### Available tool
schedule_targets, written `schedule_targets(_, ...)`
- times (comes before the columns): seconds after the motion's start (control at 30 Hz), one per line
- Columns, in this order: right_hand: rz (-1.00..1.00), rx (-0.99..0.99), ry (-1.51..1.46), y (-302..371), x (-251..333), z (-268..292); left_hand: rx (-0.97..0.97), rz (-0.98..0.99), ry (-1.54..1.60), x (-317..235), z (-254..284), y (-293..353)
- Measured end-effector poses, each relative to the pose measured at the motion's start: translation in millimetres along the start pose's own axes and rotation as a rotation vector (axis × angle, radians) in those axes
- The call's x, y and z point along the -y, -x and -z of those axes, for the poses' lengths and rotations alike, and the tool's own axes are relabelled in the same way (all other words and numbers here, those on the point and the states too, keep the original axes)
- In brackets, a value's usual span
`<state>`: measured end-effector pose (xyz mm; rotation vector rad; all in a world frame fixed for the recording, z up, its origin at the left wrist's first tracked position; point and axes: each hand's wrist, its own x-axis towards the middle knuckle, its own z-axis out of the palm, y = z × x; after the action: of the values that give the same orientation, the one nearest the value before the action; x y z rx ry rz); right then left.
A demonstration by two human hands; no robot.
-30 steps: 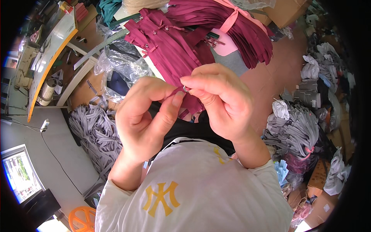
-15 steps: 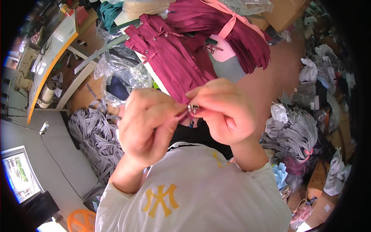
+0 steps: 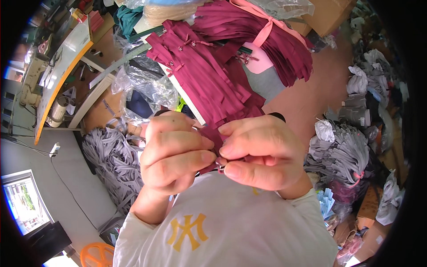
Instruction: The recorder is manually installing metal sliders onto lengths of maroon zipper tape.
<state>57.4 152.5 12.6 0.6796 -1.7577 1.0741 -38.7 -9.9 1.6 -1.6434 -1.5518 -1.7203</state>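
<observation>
My left hand (image 3: 173,153) is closed, its thumb and fingers pinching a maroon zipper tape (image 3: 207,132) in front of my chest. Against it my right hand (image 3: 264,153) pinches a small metal zipper slider (image 3: 219,167) with a maroon pull; the fingertips of both hands nearly meet there. Part of the slider and the tape's end are hidden by my fingers. Just beyond the hands lies a layer of maroon zippers (image 3: 218,95), some with metal sliders and knotted pulls at the far end.
Behind lies a maroon bundle (image 3: 284,58) tied with a pink band (image 3: 262,33). Crumpled clear plastic (image 3: 149,84) is left of the zippers. Grey strips (image 3: 111,160) heap on the left, and a grey bundle (image 3: 344,151) on the right. A workbench (image 3: 66,58) stands far left.
Both hands have come down closer to my chest with the slider and tape. The right fingers have spread a little around the slider, and more of the maroon tape shows between the hands.
</observation>
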Motion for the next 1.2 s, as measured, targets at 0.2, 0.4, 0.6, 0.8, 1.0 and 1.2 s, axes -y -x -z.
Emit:
schedule_targets(0.2,0.097,-0.029,0.084,-7.0,-1.3,-4.0,-0.017,0.073,0.130,-2.3,-1.9,8.0)
schedule_targets(0.4,0.066,0.012,0.049,-6.7,-2.0,0.1,-0.058,0.127,0.200,-3.5,-6.9,11.4)
schedule_targets(0.6,-0.208,-0.024,-0.091,3.2,-3.8,-0.4,-0.109,0.275,0.280,-6.3,-13.8,10.0)
schedule_targets(0.8,-0.333,-0.101,-0.155,9.2,-4.1,-2.9,-0.053,0.256,0.169,-6.7,-10.6,0.8)
schedule_targets(1.0,-0.387,-0.130,-0.138,8.5,-1.6,-4.0,-0.031,0.317,0.160,-9.5,-8.0,-0.9)
schedule_targets(1.2,-0.377,-0.117,-0.066,6.3,0.9,-6.9,-0.032,0.349,0.184,-9.7,-5.4,-1.2)
